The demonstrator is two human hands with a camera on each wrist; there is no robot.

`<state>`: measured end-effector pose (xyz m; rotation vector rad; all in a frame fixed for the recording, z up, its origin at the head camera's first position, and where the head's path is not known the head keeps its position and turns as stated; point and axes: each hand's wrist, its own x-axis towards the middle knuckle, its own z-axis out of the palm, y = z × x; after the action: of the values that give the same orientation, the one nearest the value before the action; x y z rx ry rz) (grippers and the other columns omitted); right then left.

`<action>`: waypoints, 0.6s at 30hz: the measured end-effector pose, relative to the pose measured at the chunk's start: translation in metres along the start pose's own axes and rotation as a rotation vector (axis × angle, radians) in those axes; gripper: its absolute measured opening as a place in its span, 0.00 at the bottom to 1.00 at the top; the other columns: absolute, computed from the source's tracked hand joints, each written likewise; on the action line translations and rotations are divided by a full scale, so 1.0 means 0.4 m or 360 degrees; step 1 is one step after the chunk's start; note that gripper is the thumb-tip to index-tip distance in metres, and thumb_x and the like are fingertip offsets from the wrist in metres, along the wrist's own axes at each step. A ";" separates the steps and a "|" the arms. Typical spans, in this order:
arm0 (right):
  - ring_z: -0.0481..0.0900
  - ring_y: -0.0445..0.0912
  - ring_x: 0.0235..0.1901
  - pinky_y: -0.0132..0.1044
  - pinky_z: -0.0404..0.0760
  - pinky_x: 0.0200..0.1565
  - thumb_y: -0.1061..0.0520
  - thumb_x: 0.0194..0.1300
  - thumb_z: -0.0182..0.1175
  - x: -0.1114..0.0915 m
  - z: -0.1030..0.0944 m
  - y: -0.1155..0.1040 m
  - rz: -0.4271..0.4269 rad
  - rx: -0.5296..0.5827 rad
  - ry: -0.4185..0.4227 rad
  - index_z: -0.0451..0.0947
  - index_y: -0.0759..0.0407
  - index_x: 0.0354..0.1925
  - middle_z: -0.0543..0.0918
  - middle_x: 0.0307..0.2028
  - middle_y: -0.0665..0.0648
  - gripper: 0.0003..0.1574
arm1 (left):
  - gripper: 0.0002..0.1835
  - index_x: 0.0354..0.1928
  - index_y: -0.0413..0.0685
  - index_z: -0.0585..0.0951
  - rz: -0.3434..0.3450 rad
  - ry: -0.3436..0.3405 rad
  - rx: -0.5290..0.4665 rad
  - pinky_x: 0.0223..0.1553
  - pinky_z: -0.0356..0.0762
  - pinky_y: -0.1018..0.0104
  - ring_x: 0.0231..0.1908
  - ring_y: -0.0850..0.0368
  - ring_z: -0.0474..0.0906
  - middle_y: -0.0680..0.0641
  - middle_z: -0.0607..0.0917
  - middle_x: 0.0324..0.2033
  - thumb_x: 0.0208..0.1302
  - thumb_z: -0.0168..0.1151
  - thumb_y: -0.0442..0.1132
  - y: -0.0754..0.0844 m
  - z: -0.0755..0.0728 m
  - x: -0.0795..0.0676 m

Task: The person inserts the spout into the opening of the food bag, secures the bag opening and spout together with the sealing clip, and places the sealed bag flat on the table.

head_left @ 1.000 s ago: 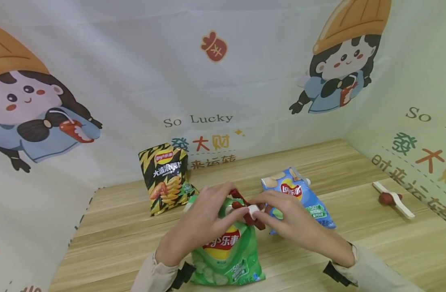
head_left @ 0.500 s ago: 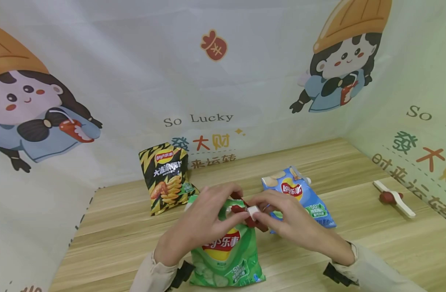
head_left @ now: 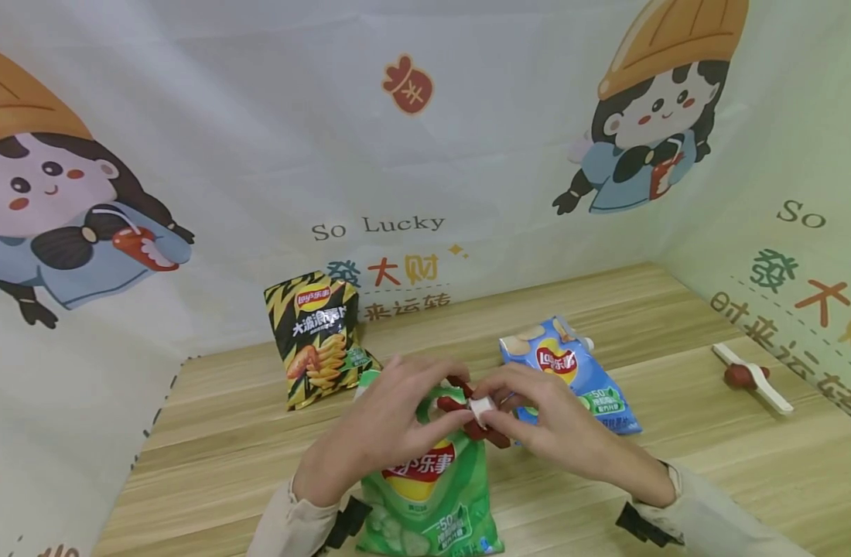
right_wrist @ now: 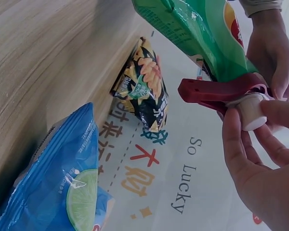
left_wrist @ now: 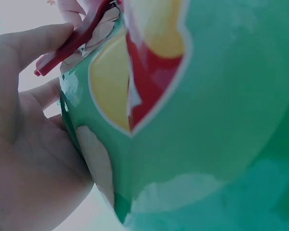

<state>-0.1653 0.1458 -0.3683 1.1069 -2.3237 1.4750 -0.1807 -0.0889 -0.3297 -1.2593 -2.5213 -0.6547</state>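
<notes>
A green Lay's chip bag (head_left: 432, 510) leans up in front of me, with a dark red bag clip (right_wrist: 207, 92) across its top end. From the clip sticks a white cap (right_wrist: 253, 113). My left hand (head_left: 387, 422) grips the clip and the bag's top from the left, its thumb on the near side. My right hand (head_left: 561, 414) pinches the white cap between thumb and fingers. In the left wrist view the green bag fills most of the picture, and the left fingers lie along the red clip.
A black and yellow chip bag (head_left: 319, 344) leans at the back left. Behind my right hand lies a blue chip bag (head_left: 558, 356) with a small white cap (head_left: 589, 344) at its top corner. A white clip (head_left: 767, 391) with a dark red cap (head_left: 742, 377) lies at the right. A printed cloth hangs behind.
The green bag and the clip have shifted slightly down, toward me. The clip has tilted a little, and my right fingers have moved slightly around the cap.
</notes>
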 end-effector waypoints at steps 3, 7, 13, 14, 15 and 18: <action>0.82 0.42 0.39 0.37 0.84 0.43 0.58 0.70 0.63 -0.002 0.000 -0.001 0.0004 0.0025 0.0004 0.80 0.50 0.49 0.81 0.44 0.46 0.10 | 0.15 0.51 0.60 0.79 -0.0034 -0.0009 -0.0019 0.53 0.67 0.54 0.46 0.66 0.77 0.61 0.84 0.44 0.67 0.63 0.55 0.002 0.000 0.001; 0.82 0.42 0.39 0.36 0.83 0.41 0.59 0.69 0.64 -0.001 0.002 0.000 -0.0016 0.0042 0.0016 0.79 0.49 0.47 0.81 0.43 0.46 0.09 | 0.16 0.50 0.59 0.79 -0.0073 -0.0013 -0.0001 0.54 0.67 0.53 0.46 0.64 0.77 0.61 0.84 0.44 0.66 0.65 0.55 0.005 -0.002 -0.001; 0.81 0.43 0.39 0.37 0.83 0.40 0.60 0.68 0.64 -0.004 0.007 0.005 0.0002 0.0056 0.0003 0.79 0.50 0.46 0.81 0.43 0.47 0.09 | 0.15 0.48 0.56 0.81 -0.0073 -0.0019 0.0009 0.53 0.69 0.52 0.44 0.62 0.76 0.58 0.84 0.43 0.66 0.65 0.54 0.008 -0.003 -0.003; 0.81 0.43 0.39 0.37 0.83 0.40 0.59 0.69 0.64 -0.004 0.007 0.006 0.0005 0.0054 0.0000 0.79 0.50 0.46 0.81 0.43 0.46 0.08 | 0.15 0.48 0.56 0.81 -0.0072 -0.0018 0.0004 0.53 0.69 0.50 0.44 0.62 0.76 0.58 0.84 0.42 0.66 0.65 0.54 0.008 -0.004 -0.003; 0.81 0.43 0.39 0.37 0.83 0.40 0.59 0.69 0.64 -0.004 0.007 0.006 0.0006 0.0050 -0.0001 0.80 0.50 0.46 0.81 0.43 0.46 0.08 | 0.15 0.48 0.55 0.81 -0.0072 -0.0016 -0.0003 0.54 0.69 0.49 0.44 0.61 0.76 0.58 0.84 0.43 0.66 0.65 0.54 0.009 -0.005 -0.004; 0.82 0.42 0.38 0.36 0.83 0.40 0.58 0.69 0.64 -0.003 0.006 0.007 0.0005 0.0036 0.0006 0.80 0.49 0.46 0.81 0.43 0.46 0.08 | 0.14 0.48 0.55 0.81 -0.0066 -0.0009 -0.0017 0.53 0.70 0.49 0.44 0.61 0.76 0.57 0.84 0.43 0.67 0.65 0.53 0.008 -0.006 -0.004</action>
<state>-0.1657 0.1448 -0.3722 1.1054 -2.3127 1.5065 -0.1769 -0.0896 -0.3273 -1.2173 -2.5584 -0.6758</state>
